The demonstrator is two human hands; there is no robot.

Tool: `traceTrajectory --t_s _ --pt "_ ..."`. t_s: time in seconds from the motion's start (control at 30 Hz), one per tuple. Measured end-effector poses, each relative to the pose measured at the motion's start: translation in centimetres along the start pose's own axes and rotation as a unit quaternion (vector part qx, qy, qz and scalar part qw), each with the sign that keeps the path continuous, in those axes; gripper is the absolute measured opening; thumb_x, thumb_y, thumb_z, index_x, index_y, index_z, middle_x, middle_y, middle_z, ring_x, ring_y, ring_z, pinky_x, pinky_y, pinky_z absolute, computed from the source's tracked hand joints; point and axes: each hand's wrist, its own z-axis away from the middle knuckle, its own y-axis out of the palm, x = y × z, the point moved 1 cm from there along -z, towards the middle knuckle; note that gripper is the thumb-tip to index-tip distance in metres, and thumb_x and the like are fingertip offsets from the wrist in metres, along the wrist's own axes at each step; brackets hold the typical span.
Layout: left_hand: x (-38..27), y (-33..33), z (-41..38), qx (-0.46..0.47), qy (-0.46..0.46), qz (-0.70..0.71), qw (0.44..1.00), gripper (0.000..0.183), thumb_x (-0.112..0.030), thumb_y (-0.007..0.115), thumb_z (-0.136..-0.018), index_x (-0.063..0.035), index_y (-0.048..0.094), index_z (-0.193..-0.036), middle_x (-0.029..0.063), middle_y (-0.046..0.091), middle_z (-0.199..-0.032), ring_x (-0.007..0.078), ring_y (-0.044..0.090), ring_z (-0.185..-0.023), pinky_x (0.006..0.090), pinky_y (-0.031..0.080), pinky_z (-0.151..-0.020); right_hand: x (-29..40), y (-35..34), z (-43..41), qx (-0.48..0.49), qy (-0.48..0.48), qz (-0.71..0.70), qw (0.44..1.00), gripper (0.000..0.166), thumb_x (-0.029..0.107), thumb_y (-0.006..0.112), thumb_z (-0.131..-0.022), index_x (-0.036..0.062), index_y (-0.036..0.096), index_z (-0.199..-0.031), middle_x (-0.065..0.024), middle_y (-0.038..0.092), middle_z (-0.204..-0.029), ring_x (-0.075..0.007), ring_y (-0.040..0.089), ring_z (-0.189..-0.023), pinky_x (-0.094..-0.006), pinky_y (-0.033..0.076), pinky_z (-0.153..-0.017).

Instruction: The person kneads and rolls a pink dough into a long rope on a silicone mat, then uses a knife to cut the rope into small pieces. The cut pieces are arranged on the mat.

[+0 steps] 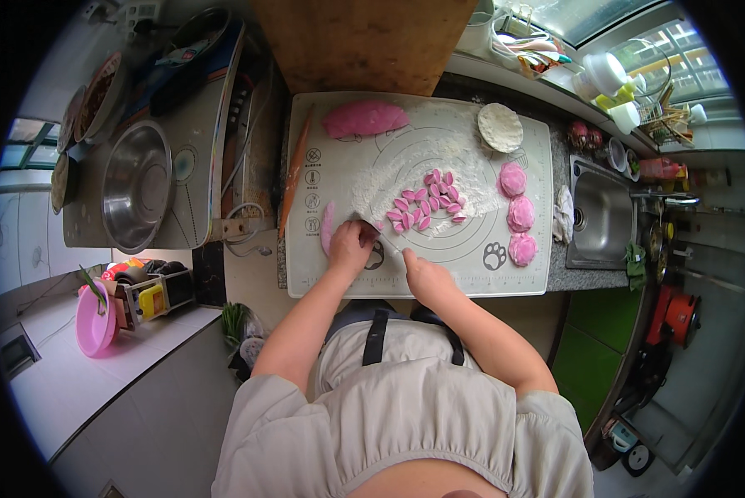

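Observation:
My right hand [427,278] grips the handle of a kitchen knife [387,239], whose blade slants up and left to my left hand [351,246]. The left fingers are bent at the blade; what lies under them is hidden. Left of that hand a thin strip of pink dough [328,227] lies on the white pastry mat [403,287]. Several small cut pieces of pink dough [425,200] sit in scattered flour [477,194]. Flattened pink dough rounds [521,214] line the mat's right side, below a bowl of flour [500,127]. A large pink dough lump [365,119] rests at the back.
A tapered wooden rolling pin [296,168] lies along the mat's left edge. A white cloth [563,215] is beside the steel sink [604,215] on the right. On the left, a steel basin [137,187] stands on another table. A wooden board [363,43] rises behind the mat.

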Motion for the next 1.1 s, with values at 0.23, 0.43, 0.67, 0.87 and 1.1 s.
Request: traceTrajectory --t_s 0.23,0.43,0.67,0.87,1.1 --pt "0.1 -1.1 1.8 0.092 0.030 -0.120 0.988 0.030 -0.016 0.069 -0.079 -0.0092 0.058 -0.106 0.0151 0.060 -0.097 0.0362 0.061 -0.091 0.0463 0.052 -0.076 -2.0 1.9 -0.2 -0.030 0.016 -0.041 0.999 0.033 0.011 0.049 -0.090 0.0049 0.042 -0.122 -0.0216 0.066 -0.087 -0.0419 0.066 -0.078 -0.0535 0.051 -0.065" --pt "-0.3 -0.2 3.1 0.071 0.020 -0.058 0.996 0.034 -0.017 0.071 -0.078 -0.0108 0.058 -0.108 0.0139 0.058 -0.099 0.0359 0.060 -0.090 0.0458 0.052 -0.073 -0.4 -0.4 2.6 -0.037 -0.014 -0.030 0.999 0.037 0.009 0.052 -0.088 0.0043 0.045 -0.124 -0.0203 0.066 -0.088 -0.0410 0.065 -0.076 -0.0518 0.051 -0.063" --pt "-0.8 -0.4 2.8 0.103 -0.005 -0.059 0.993 0.033 -0.018 0.073 -0.076 -0.0128 0.062 -0.107 0.0130 0.059 -0.101 0.0343 0.061 -0.092 0.0444 0.054 -0.075 0.2 0.1 2.9 0.003 0.000 0.016 1.000 0.035 0.009 0.049 -0.089 0.0040 0.045 -0.123 -0.0201 0.066 -0.084 -0.0411 0.066 -0.074 -0.0509 0.052 -0.062" --pt "-0.9 -0.2 2.8 0.065 0.014 -0.053 0.996 0.031 -0.020 0.073 -0.075 -0.0107 0.062 -0.102 0.0137 0.059 -0.097 0.0348 0.060 -0.093 0.0465 0.052 -0.079 0.3 0.8 1.9 0.012 0.007 0.022 1.000 0.033 0.009 0.046 -0.090 0.0035 0.043 -0.123 -0.0214 0.066 -0.083 -0.0421 0.065 -0.072 -0.0525 0.052 -0.062" --pt "0.2 -0.1 2.2 0.020 -0.029 -0.028 0.999 0.021 -0.021 0.072 -0.079 -0.0075 0.065 -0.093 0.0112 0.064 -0.091 0.0340 0.059 -0.093 0.0456 0.048 -0.084 -2.2 2.4 1.1 -0.017 0.036 -0.077 0.996 0.039 0.010 0.048 -0.090 0.0035 0.041 -0.129 -0.0231 0.066 -0.090 -0.0443 0.065 -0.076 -0.0537 0.051 -0.066"
